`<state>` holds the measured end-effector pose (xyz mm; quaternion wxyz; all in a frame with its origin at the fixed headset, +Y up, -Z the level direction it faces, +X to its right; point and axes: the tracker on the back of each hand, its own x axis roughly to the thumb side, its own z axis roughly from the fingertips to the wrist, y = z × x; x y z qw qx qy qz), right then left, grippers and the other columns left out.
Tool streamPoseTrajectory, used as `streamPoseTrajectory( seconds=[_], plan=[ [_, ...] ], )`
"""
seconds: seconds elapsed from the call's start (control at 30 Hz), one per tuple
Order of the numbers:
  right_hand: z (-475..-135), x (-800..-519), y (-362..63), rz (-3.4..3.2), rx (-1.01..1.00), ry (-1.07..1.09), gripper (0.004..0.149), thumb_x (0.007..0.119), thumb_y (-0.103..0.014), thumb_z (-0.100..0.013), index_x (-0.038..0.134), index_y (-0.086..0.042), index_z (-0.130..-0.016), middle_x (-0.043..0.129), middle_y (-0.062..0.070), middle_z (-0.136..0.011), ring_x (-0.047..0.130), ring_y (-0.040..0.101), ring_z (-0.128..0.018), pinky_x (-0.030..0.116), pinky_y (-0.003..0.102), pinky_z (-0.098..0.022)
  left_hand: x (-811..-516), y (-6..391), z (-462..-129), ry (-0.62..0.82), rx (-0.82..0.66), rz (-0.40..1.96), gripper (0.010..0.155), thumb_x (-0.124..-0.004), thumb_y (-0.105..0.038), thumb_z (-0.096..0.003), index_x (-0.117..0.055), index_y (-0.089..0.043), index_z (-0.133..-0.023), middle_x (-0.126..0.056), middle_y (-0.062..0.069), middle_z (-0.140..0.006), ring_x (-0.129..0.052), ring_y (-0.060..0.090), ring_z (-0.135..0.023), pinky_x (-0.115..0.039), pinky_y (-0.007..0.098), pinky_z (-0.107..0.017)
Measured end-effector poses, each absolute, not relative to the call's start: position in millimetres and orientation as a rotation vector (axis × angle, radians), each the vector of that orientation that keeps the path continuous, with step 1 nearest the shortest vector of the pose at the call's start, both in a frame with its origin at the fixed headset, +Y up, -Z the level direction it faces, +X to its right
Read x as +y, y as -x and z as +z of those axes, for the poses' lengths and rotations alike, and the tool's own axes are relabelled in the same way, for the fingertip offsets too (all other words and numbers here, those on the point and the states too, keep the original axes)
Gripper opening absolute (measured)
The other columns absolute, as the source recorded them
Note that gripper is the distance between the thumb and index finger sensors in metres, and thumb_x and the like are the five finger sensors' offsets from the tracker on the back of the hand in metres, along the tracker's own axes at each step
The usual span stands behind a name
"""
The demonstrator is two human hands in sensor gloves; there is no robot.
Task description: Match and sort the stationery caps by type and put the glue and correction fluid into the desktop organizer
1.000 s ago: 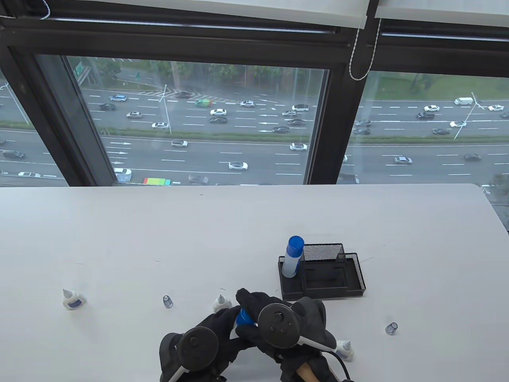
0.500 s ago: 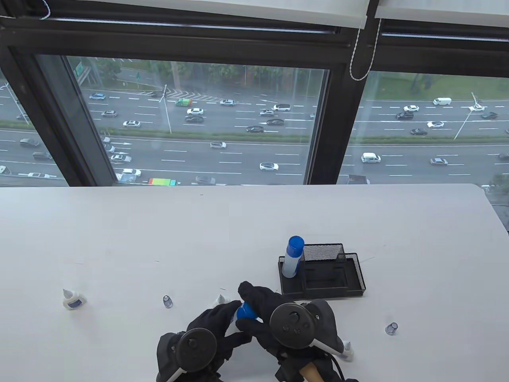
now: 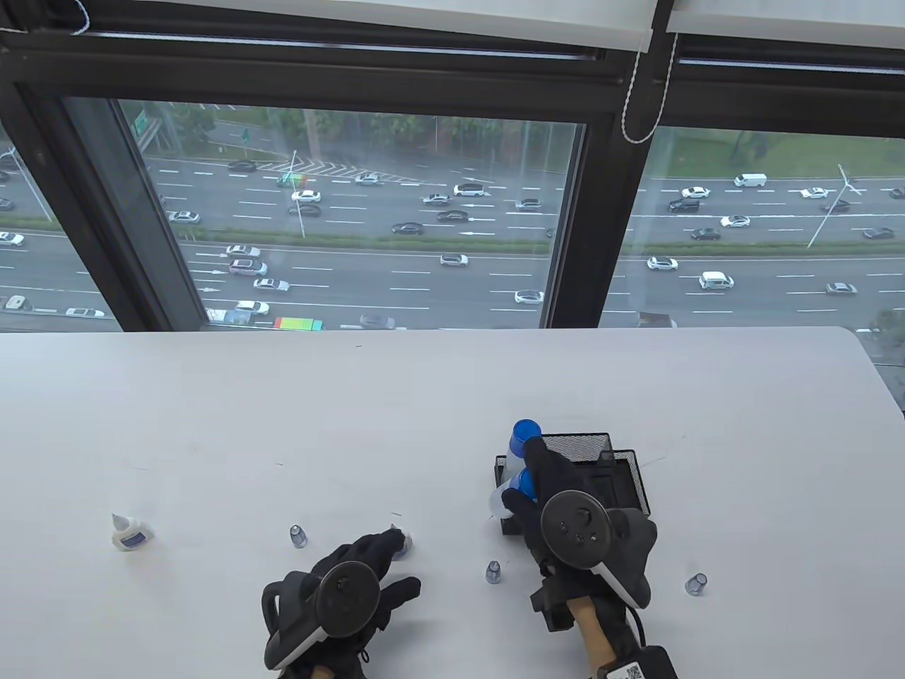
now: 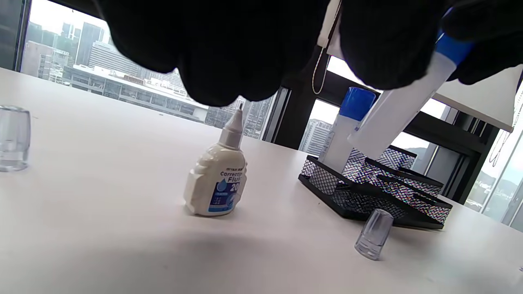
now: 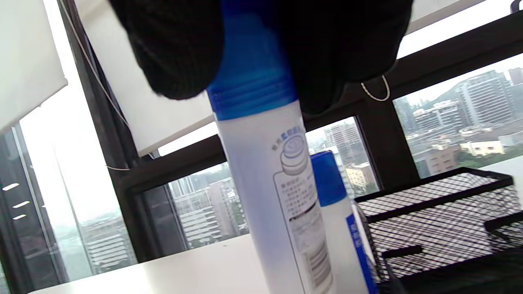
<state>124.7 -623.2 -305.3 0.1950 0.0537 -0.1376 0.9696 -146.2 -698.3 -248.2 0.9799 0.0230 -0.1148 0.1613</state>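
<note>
Right hand (image 3: 565, 509) grips translucent white glue bottle (image 5: 282, 196) by its blue cap, tilted at organizer's (image 3: 629, 488) left end. Left hand (image 3: 353, 580) relaxed, empty.

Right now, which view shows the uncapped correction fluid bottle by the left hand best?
Left wrist view: the bottle stands unobstructed, label readable. Table view shows only a sliver behind the left hand. Right wrist view misses it.

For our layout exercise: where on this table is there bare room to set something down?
Free: the wide white tabletop between the window and black mesh organizer, and right of it. Crowded: the near strip, with white correction fluid bottles, clear caps and both hands.
</note>
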Motion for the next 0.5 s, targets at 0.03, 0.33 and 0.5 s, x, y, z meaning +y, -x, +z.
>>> streamPoseTrajectory(
  seconds=[0.03, 0.33, 0.5],
  plan=[
    [-311.9, -627.2, -126.6, 2.721, -0.366, -0.125, 0.068, 0.087, -0.036, -0.045, 0.064, -0.015, -0.106, 0.078, 0.016, -0.098, 0.090, 0.032, -0.078, 0.073, 0.050, -0.065, -698.5, 144.5, -247.6, -0.044, -0.233, 0.297, 0.069, -0.079, -0.061, -0.0487, -0.068, -0.026, -0.107, -0.085, 0.003, -0.105, -0.094, 0.028, -0.091, -0.076, 0.052, -0.067],
    [-339.8, -651.7, -122.5, 2.838, -0.236, -0.042, 0.069, 0.087, -0.037, -0.045, 0.064, -0.013, -0.106, 0.080, 0.017, -0.098, 0.092, 0.032, -0.077, 0.074, 0.050, -0.064, -698.6, 145.0, -248.5, -0.035, -0.229, 0.287, 0.069, -0.079, -0.061, -0.0485, -0.068, -0.026, -0.107, -0.085, 0.003, -0.105, -0.095, 0.027, -0.091, -0.076, 0.052, -0.067],
    [-344.5, -667.0, -117.3, 2.883, -0.181, -0.070, 0.070, 0.088, -0.038, -0.044, 0.065, -0.012, -0.105, 0.082, 0.017, -0.096, 0.094, 0.031, -0.075, 0.077, 0.049, -0.063, -700.0, 146.1, -250.0, -0.018, -0.220, 0.290, 0.069, -0.078, -0.062, -0.0484, -0.068, -0.026, -0.107, -0.085, 0.003, -0.105, -0.095, 0.027, -0.091, -0.076, 0.052, -0.067]
  ],
)
